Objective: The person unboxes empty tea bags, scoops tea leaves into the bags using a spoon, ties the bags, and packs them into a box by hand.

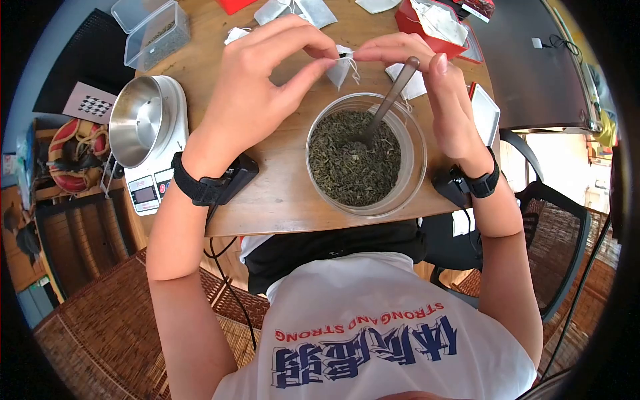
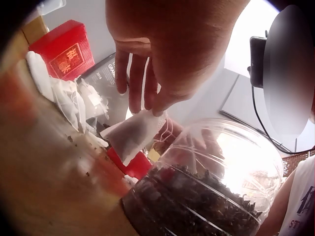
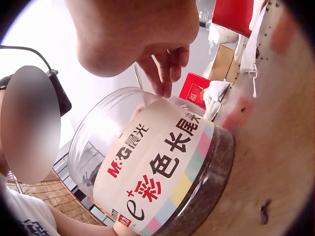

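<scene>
A small white mesh bag [image 1: 340,72] with a string hangs beyond the jar. The left hand [image 1: 260,83] pinches its top edge between thumb and fingers; in the left wrist view the bag [image 2: 132,135] hangs under that hand [image 2: 170,54], with dark contents showing through. The right hand [image 1: 437,87] has its fingertips at the bag's other top side; its thumb stands apart, beside the spoon handle [image 1: 395,93]. Dried dark leaves [image 1: 350,160] fill part of the clear round jar [image 1: 417,160], and the spoon stands in them. The right wrist view shows the jar's printed label [image 3: 157,167].
A scale [image 1: 177,120] with a steel bowl [image 1: 137,120] stands left, a clear container [image 1: 163,43] behind it. White bags [image 1: 410,80] and a red box [image 1: 427,30] lie at the back right, a white tray [image 1: 485,113] at the right edge.
</scene>
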Demonstrator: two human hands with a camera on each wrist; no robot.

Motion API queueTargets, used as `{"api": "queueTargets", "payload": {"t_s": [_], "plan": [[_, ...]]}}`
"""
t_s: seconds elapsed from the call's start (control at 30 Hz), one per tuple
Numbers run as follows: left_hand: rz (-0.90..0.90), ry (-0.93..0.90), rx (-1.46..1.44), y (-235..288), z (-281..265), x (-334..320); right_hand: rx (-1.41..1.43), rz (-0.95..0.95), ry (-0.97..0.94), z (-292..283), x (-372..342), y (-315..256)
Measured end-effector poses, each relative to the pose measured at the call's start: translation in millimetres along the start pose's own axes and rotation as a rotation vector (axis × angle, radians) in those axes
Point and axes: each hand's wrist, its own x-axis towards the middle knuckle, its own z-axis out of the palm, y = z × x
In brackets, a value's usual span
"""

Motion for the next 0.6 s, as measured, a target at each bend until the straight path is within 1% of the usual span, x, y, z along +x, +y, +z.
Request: {"api": "queueTargets", "payload": {"t_s": [0.17, 0.23, 0.27, 0.33, 0.37, 0.43, 0.47, 0.53, 0.6], "plan": [[0.005, 0.011, -0.049, 1.8, -0.1, 0.2, -0.066, -0.044, 0.0, -1.3, 1.9, 1.8], [0.025, 0.008, -0.045, 2.2, 0.9, -1.1, -0.057, -0.157, -0.027, -1.2, 2.9, 1.2], [0.046, 0.005, -0.04, 2.2, 1.2, -1.8, -0.056, -0.156, -0.027, 0.1, 2.1, 1.4], [0.05, -0.01, -0.048, 3.9, 2.3, -2.8, 0.073, -0.097, -0.034, 3.0, -0.6, 2.3], [0.054, -0.025, -0.056, 4.4, 2.8, -3.3, 0.074, -0.096, -0.035, 2.4, -0.6, 3.7], [0.062, -0.026, -0.068, 4.3, 3.5, -3.9, -0.02, -0.11, -0.055, 0.1, 0.4, 8.1], [0.071, -0.026, -0.08, 4.2, 4.0, -4.1, -0.02, -0.108, -0.056, -0.3, 1.0, 8.7], [0.08, -0.026, -0.077, 2.4, 2.9, -3.6, -0.136, -0.151, -0.093, -1.2, 2.9, 9.1], [0.088, -0.026, -0.073, 1.9, 2.1, -3.4, -0.106, -0.156, -0.104, -1.2, 3.1, 13.4]]}}
